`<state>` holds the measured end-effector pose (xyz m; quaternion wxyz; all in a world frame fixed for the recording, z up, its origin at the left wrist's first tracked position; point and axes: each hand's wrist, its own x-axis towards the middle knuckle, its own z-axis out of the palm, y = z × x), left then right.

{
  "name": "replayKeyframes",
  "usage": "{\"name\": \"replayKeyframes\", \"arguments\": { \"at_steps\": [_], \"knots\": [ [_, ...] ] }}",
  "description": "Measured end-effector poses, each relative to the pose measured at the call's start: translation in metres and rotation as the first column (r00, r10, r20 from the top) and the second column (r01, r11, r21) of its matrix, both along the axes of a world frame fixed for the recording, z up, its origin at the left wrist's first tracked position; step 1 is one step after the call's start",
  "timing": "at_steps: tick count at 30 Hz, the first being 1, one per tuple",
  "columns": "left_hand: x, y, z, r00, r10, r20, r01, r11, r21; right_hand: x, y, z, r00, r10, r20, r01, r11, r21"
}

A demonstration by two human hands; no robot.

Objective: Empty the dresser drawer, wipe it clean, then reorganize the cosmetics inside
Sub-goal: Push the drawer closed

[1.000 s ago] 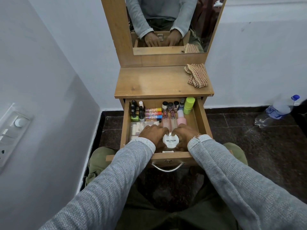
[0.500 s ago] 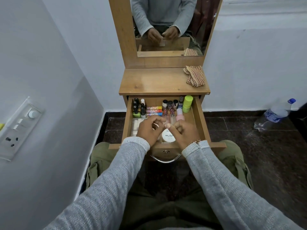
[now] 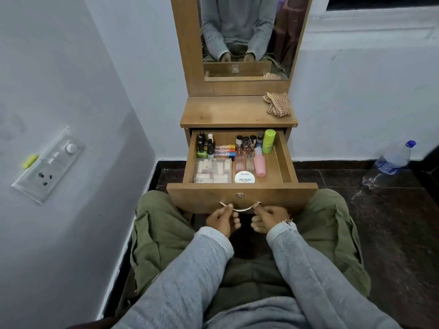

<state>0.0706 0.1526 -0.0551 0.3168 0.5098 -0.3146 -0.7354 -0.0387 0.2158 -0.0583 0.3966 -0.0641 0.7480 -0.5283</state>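
The wooden drawer (image 3: 285, 160) stands pulled out over my lap, filled with cosmetics. A clear box of small tubes (image 3: 213, 170) lies front left, a white round nail polish tub (image 3: 245, 177) beside it, a pink bottle (image 3: 259, 164) to its right, a lime green bottle (image 3: 269, 140) at the back, and several small dark bottles (image 3: 204, 144) back left. My left hand (image 3: 223, 219) pinches the left end of the metal drawer handle (image 3: 239, 207). The handle's right end sits in the grip of my right hand (image 3: 268, 218).
A checked cloth (image 3: 278, 104) lies on the right of the dresser top (image 3: 221, 112), under the mirror (image 3: 244, 36). A water bottle (image 3: 394, 157) stands on the dark floor at right. A switch panel (image 3: 48, 163) is on the left wall.
Both hands left the tub inside the drawer and came down to the handle on the drawer front. The view pulled back and the drawer contents are uncovered.
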Motion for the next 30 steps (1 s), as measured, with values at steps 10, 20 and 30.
{"name": "replayKeyframes", "arguments": {
  "at_steps": [10, 20, 30],
  "knots": [
    [-0.003, -0.021, -0.019, 0.992, 0.129, -0.001, -0.128, 0.991, 0.049, 0.002, -0.011, -0.001, 0.937, -0.118, 0.330, 0.196, 0.957, -0.216],
    [-0.004, -0.028, -0.024, 0.993, 0.116, 0.015, -0.116, 0.993, 0.037, 0.001, -0.017, 0.000, 0.926, -0.157, 0.343, 0.244, 0.943, -0.227],
    [-0.036, -0.071, -0.016, 0.988, 0.152, 0.000, -0.151, 0.986, 0.069, -0.030, -0.057, 0.008, 0.917, -0.171, 0.360, 0.265, 0.936, -0.229]
  ]
}}
